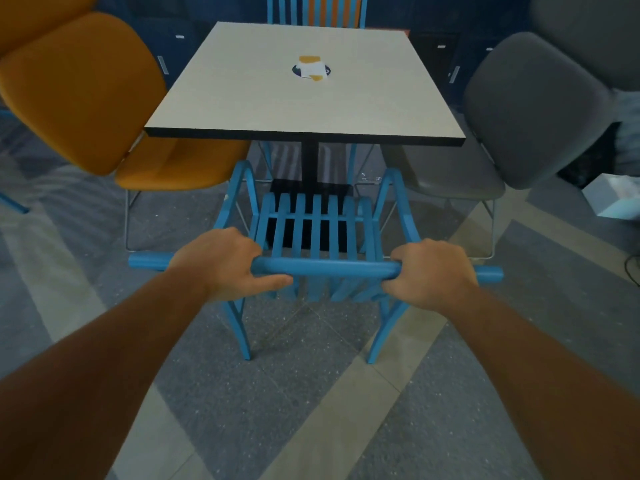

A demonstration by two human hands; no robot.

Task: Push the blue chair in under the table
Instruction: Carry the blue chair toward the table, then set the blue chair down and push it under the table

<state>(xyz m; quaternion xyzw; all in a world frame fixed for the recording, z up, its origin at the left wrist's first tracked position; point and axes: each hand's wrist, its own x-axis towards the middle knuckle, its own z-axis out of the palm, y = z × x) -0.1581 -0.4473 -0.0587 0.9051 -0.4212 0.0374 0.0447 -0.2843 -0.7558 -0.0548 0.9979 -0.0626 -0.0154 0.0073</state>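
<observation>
Gripping the blue chair's top rail, left hand and right hand fingers curled tight; seat barely nearing the surface, push mostly remaining.

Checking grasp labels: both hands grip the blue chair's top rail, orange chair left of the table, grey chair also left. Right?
Not quite. The head view shows the grey chair right of the table, not left. The rest holds: left hand and right hand grip the blue chair; orange chair left.

Ahead: open floor beneath my worktop, save its black pedestal.
Left flank: orange chair encroaches.
Right flank: grey chair encroaches.
</observation>
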